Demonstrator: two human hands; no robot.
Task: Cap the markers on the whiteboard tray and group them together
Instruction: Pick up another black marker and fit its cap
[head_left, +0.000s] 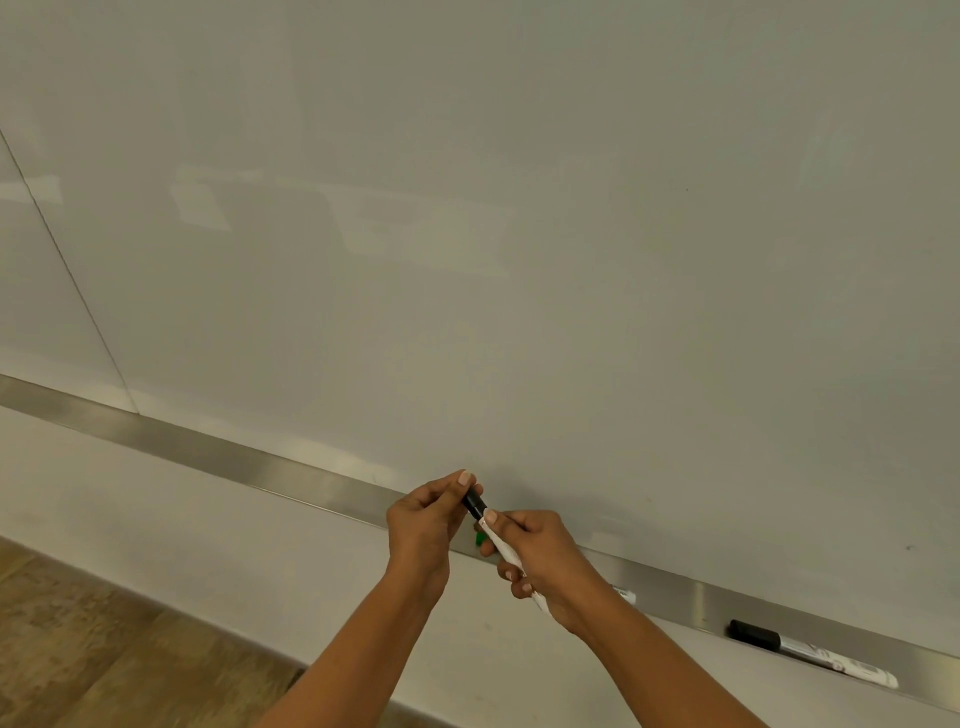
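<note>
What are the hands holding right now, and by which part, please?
Right hand grips a white marker by its barrel; left hand pinches its black cap.

Two bare hands: the left hand (423, 525) and the right hand (540, 558). One white-barrelled marker (506, 553) is gripped, its black cap (474, 505) at the fingertips. One black-capped white marker (810, 652) lies in the brushed-metal tray (260, 467), right of the grip; one partly hidden marker end (623, 594) is nearer, and one green cap (479, 539) is just below the grip.

Both forearms bare, no sleeves; short fingernails.

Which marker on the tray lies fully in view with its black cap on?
The black-capped marker far right on the tray. The marker beside the right hand is mostly hidden; another is held in both hands.
</note>
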